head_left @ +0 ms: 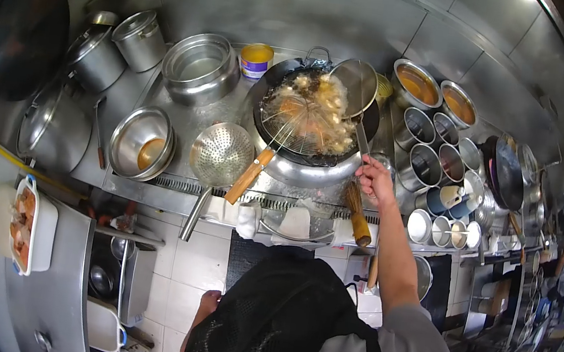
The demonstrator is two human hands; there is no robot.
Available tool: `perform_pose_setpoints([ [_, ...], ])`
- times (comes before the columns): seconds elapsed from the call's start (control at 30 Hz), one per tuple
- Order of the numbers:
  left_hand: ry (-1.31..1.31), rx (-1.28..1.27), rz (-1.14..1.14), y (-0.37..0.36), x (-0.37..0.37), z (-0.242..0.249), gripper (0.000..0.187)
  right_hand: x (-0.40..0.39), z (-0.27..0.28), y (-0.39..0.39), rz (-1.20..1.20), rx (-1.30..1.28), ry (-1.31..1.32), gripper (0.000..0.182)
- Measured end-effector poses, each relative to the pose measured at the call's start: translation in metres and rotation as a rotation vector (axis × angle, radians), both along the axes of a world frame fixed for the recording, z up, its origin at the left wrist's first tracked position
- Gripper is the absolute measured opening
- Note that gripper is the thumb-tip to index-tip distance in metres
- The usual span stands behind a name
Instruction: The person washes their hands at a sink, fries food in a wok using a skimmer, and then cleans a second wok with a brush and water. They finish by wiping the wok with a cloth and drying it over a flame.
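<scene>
My right hand [376, 180] grips the metal handle of a round, fine-mesh-looking skimmer [353, 86]. The skimmer's head is over the right side of a black wok [254, 105]. Inside the wok, pale golden pieces [331, 100] fry in foaming oil. A wire spider strainer [254, 172] with a wooden handle rests across the wok's front left, its basket among the bubbles. Below my right hand lies a bamboo brush [358, 218]. My left hand [210, 300] hangs low beside my body, away from the cooktop; its fingers are too small and partly hidden to read.
A perforated ladle [222, 157], steel bowls [140, 143], a wide pot [200, 69] and a yellow-and-purple tin [256, 61] stand left of the wok. Rightward are pots of brown liquid [419, 84], several steel canisters [417, 126] and white cups [420, 226]. A white tub [43, 233] sits lower left.
</scene>
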State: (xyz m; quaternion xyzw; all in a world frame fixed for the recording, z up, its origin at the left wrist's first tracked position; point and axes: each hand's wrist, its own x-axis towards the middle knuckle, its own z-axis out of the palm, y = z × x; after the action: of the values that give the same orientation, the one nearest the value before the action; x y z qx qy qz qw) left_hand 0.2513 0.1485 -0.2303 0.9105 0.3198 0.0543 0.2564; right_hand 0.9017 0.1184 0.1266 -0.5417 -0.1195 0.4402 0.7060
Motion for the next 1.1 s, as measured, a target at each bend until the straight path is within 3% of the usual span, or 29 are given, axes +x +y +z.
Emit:
perform_pose_setpoints([
  [0.07, -0.019, -0.869, 0.538, 0.02, 0.014, 0.015, 0.023, -0.011, 0.01, -0.002, -0.02, -0.024, -0.052, 0.047],
  [0.17, -0.038, -0.846, 0.494, 0.044, 0.016, 0.037, 0.022, -0.02, 0.026, 0.0, -0.019, -0.115, -0.211, 0.049],
  [0.2, -0.227, -0.87, 0.687, 0.038, 0.02, 0.045, 0.024, -0.021, 0.028, 0.0, -0.011, -0.125, -0.254, 0.05],
  [0.27, -0.313, -1.219, 1.109, 0.055, 0.029, 0.055, 0.025, -0.023, 0.035, 0.002, -0.003, -0.131, -0.303, 0.05],
  [0.4, -0.31, -1.2, 1.1, 0.062, 0.031, 0.048, 0.025, -0.017, 0.045, -0.001, 0.085, -0.218, -0.422, 0.05],
  [0.47, -0.216, -0.889, 0.774, 0.054, 0.023, 0.018, 0.025, -0.01, 0.041, -0.003, 0.128, -0.249, -0.433, 0.049],
  [0.5, -0.181, -1.085, 1.065, 0.051, 0.049, 0.067, 0.026, -0.005, 0.032, -0.003, 0.141, -0.302, -0.644, 0.047],
  [0.53, -0.176, -1.085, 1.063, 0.053, 0.052, 0.061, 0.026, 0.0, 0.026, -0.003, 0.154, -0.357, -0.853, 0.046],
  [0.6, -0.003, -0.96, 0.612, 0.051, 0.047, 0.027, 0.025, 0.0, 0.025, -0.005, 0.108, -0.34, -0.929, 0.045],
  [0.63, -0.175, -1.229, 0.873, 0.047, 0.058, 0.031, 0.024, -0.003, 0.027, -0.006, 0.065, -0.318, -1.009, 0.045],
  [0.67, -0.168, -1.228, 0.873, 0.045, 0.065, 0.036, 0.024, -0.009, 0.033, -0.007, 0.062, -0.321, -1.004, 0.045],
  [0.73, -0.194, -1.231, 0.911, 0.046, 0.081, 0.047, 0.023, -0.017, 0.047, -0.01, 0.089, -0.251, -0.491, 0.049],
  [0.8, -0.13, -1.259, 0.925, 0.05, 0.09, 0.053, 0.022, -0.004, 0.032, -0.016, 0.127, -0.311, -0.482, 0.047],
  [0.87, -0.103, -0.876, 0.593, 0.053, 0.087, 0.04, 0.022, 0.004, 0.014, -0.018, 0.138, -0.422, -1.005, 0.045],
  [0.9, -0.248, -0.653, 0.462, 0.053, 0.088, 0.043, 0.021, 0.003, 0.013, -0.018, 0.12, -0.414, -1.085, 0.045],
  [0.93, -0.32, -1.273, 1.09, 0.063, 0.103, 0.041, 0.022, 0.001, 0.013, -0.021, 0.13, -0.417, -1.088, 0.045],
  [1.1, -0.354, -1.256, 1.171, 0.068, 0.117, 0.046, 0.021, -0.025, 0.039, -0.047, -0.09, -0.504, -1.073, 0.045],
])
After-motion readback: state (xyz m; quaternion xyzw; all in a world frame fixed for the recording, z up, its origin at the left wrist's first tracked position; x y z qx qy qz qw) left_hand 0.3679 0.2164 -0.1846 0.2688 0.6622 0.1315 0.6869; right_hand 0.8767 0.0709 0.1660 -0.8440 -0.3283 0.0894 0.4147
